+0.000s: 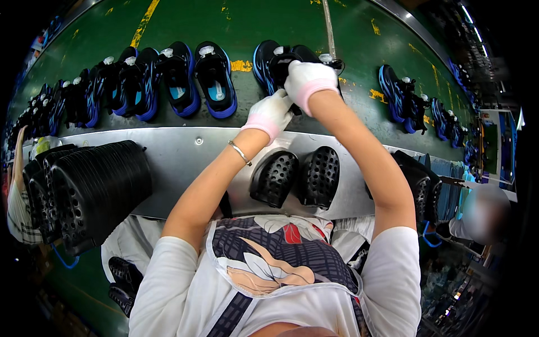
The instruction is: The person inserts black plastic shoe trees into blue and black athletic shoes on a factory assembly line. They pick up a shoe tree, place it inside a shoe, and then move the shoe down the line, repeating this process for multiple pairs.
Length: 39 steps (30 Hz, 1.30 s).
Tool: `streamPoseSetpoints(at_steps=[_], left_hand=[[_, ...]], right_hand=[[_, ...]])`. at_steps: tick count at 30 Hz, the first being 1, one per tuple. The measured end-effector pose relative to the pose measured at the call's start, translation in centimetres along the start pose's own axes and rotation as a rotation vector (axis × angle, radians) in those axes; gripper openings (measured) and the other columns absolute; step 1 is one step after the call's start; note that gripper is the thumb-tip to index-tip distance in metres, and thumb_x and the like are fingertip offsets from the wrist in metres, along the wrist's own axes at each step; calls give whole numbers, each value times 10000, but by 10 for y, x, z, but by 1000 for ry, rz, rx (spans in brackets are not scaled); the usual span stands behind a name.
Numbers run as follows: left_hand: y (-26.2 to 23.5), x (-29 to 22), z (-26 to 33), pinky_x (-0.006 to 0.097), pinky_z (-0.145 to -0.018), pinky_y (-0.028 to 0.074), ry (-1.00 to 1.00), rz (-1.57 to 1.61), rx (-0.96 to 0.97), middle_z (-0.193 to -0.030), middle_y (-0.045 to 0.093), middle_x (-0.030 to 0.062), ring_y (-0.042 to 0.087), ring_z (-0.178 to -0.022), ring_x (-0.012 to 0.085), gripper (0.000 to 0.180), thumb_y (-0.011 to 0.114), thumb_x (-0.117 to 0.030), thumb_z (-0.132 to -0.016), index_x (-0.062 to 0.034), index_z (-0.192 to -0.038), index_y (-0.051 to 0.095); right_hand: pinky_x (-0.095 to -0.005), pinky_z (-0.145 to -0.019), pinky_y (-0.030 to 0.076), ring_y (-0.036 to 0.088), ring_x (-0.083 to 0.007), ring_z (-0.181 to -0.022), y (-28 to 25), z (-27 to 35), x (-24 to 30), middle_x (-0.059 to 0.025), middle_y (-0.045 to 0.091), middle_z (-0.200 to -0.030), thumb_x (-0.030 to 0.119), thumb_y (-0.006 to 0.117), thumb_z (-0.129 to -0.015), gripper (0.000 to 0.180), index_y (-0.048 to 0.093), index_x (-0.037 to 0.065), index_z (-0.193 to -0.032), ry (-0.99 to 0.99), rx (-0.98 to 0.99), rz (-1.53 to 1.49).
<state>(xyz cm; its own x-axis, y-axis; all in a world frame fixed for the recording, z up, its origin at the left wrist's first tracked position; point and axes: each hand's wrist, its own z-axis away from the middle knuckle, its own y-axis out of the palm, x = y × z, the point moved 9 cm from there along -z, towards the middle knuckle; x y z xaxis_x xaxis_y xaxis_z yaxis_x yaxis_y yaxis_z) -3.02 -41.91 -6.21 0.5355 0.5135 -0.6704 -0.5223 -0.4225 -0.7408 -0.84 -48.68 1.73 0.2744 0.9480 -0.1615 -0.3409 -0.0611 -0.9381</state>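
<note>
Because the stack of black perforated forms (101, 185) is nested tightly at the left of the metal ledge (174, 168), a knock from the left arm (210, 187) could, I judge, make it slide. Next comes the left hand (271, 114), with bent fingers at the near side of the black shoes with blue edges (268, 67), which lie on the green surface (252, 22) just beyond the ledge; whether it pinches something, I cannot tell. The right hand (310, 83) curls over the same pair, but its fingertips are hidden, so its grip is also unclear; a too hard pull there might tip a shoe.

As for materials, the stack looks like stiff, ribbed plastic; the white gloves (265, 109) seem soft and knitted, with pink cuffs (263, 125); the two loose forms (275, 177) are rounded, glossy and full of round holes.
</note>
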Motion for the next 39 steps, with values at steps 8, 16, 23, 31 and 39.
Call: streamPoseSetpoints(at_steps=[8,16,23,31,39], left_hand=[[7,8,-18,433,-828,527,-71,-44,191,-1006,681,152,648,-945,342,293,634,-251,-811,-76,-1044,661],[11,16,-27,429,-814,519,-103,-55,265,-974,690,169,642,-926,369,311,628,-340,-788,-101,-970,708],[7,13,-22,421,-836,531,-136,-106,363,-1050,684,129,650,-969,328,285,635,-255,-783,-109,-1021,690],[12,14,-27,412,-854,525,-60,-121,215,-1064,671,121,645,-975,321,271,644,-254,-784,-87,-990,694],[2,11,-18,397,-876,517,-45,-104,142,-1094,674,104,629,-1013,324,340,647,-348,-826,-117,-1073,680]], right_hand=[[-386,-835,545,670,-301,-1012,14,-11,5,-151,698,-1053,132,629,-830,199,719,62,-993,-1,163,-139],[-406,-753,569,693,-298,-945,16,-25,33,-143,706,-1014,54,754,-670,330,702,59,-995,-206,91,134],[-372,-693,566,705,-251,-905,22,-27,29,-99,719,-956,109,754,-669,263,721,92,-929,-188,-18,147],[-401,-733,552,698,-261,-919,29,-41,20,-83,720,-986,209,637,-824,182,733,143,-963,-210,1,136],[-429,-763,533,666,-328,-901,12,10,2,-144,699,-922,415,511,-903,374,700,96,-953,-255,-69,-113]])
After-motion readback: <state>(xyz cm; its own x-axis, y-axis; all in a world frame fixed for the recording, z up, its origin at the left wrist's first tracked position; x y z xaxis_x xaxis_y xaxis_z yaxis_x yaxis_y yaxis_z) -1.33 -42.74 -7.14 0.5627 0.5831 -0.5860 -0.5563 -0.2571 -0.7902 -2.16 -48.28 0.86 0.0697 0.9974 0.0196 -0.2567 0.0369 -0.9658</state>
